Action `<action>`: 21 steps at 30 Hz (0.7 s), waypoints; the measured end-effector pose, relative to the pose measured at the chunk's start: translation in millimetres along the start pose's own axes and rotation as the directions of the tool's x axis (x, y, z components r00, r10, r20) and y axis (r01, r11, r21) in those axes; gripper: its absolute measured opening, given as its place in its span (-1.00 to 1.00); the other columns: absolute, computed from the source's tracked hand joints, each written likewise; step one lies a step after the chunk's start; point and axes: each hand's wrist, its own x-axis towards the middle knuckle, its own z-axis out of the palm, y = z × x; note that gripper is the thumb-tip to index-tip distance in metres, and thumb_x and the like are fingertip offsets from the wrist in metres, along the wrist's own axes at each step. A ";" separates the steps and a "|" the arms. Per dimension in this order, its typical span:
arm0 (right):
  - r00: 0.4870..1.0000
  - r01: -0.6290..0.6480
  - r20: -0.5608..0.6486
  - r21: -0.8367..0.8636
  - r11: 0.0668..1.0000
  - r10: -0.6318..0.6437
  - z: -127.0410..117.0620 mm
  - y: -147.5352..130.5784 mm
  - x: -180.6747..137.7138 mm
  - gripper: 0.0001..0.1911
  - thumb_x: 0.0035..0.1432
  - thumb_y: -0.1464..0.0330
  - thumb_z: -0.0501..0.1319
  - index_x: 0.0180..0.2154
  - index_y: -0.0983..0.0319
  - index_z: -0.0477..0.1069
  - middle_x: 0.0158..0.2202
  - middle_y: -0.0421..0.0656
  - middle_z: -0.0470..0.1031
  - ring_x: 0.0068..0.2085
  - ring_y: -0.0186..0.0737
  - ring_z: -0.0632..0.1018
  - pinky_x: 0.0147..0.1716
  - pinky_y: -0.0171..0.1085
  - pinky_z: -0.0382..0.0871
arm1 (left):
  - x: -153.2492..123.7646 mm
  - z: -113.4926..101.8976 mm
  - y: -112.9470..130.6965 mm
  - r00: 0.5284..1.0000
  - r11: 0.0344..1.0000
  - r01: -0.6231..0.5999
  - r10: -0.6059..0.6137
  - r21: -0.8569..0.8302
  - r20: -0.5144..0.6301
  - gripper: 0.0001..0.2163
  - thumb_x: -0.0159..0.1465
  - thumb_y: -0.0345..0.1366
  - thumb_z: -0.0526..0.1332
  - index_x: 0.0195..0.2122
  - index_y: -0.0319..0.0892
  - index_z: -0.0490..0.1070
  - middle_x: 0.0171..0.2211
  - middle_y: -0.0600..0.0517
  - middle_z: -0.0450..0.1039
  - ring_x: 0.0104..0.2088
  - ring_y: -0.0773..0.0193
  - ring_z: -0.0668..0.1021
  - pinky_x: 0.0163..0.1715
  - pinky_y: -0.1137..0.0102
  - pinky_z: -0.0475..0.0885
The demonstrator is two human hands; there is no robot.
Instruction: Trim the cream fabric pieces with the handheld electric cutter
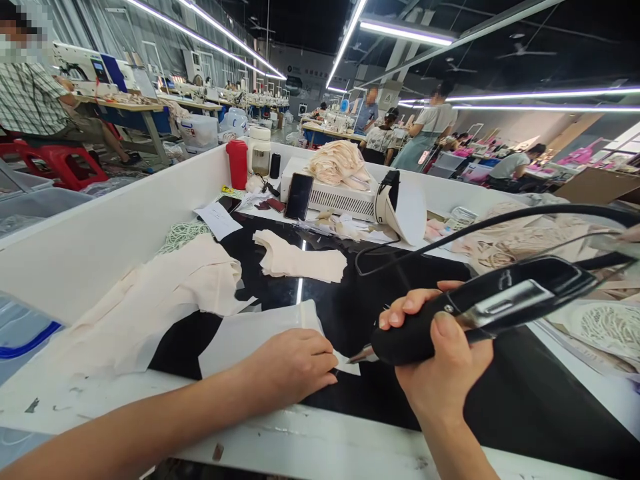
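My right hand (445,360) is wrapped round the black grip of a corded handheld tool (520,293), with the thumb on top. Its pointed metal tip reaches left to the narrow end of a white fabric piece (260,333). On that same piece, my left hand (295,363) lies with fingers curled and pinched at the near right edge, close to the tip. Beyond them a small stack of cream fabric pieces (300,259) rests on the black tabletop (400,293). A larger pile of cream fabric (165,287) spreads out at the left.
A white box with vents (340,203) bears bundled cream fabric (340,163) at the back. Near it stand a phone (299,197), a red tumbler (237,165) and a jar (259,152). The tool's black cable (500,220) arcs rightward. White side walls (125,227) border the table.
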 end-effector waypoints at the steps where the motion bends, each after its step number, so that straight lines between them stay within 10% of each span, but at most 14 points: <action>1: 1.000 -0.002 0.011 0.005 1.000 0.002 0.6 -0.8 -1.6 -0.64 0.15 0.23 0.53 -0.08 0.11 0.49 -0.41 -0.30 0.54 -0.51 -0.30 0.54 -0.53 -0.28 0.56 | 0.2 -0.2 0.0 1.000 1.000 -0.002 0.002 0.000 0.001 -0.82 0.59 -0.26 0.22 -0.10 -0.23 0.55 -0.12 -0.07 0.63 -0.06 0.13 0.66 0.04 0.28 0.57; 21: 1.000 -0.007 0.010 -0.017 1.000 0.007 -1.0 -5.2 -6.5 -0.65 0.14 0.25 0.52 -0.09 0.11 0.49 -0.43 -0.31 0.53 -0.52 -0.29 0.54 -0.54 -0.27 0.54 | 0.8 4.8 -2.9 0.999 0.999 -0.044 0.044 0.021 0.001 -0.82 0.58 -0.27 0.24 -0.15 -0.23 0.55 -0.15 -0.04 0.63 -0.07 0.15 0.65 0.05 0.28 0.56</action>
